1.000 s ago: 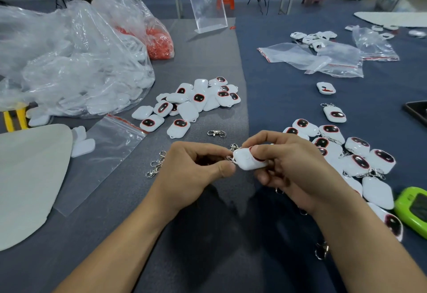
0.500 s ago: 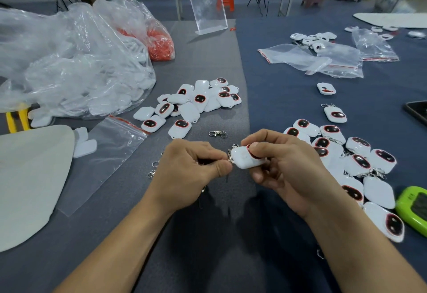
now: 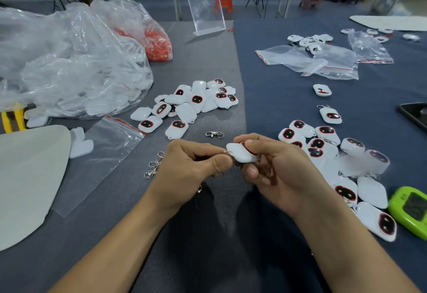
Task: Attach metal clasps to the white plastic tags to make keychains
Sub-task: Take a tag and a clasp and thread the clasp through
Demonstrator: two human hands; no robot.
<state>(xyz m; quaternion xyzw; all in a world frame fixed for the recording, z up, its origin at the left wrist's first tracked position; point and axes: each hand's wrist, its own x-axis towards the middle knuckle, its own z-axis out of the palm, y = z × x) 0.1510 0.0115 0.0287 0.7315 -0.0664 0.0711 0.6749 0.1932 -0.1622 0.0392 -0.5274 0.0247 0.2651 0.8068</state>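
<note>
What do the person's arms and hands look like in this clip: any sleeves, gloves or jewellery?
Both are bare. The left hand and right hand wear no gloves, and no ring shows on the fingers. The left forearm and right forearm show no sleeve, watch or band down to the picture's edge.

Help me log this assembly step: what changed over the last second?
No grip changed. The right hand keeps holding the white plastic tag and the left hand keeps pinching the small metal clasp at its corner; the fingers only shifted slightly. The loose metal clasp on the grey table and the heap of white tags beyond it stayed put.
</note>
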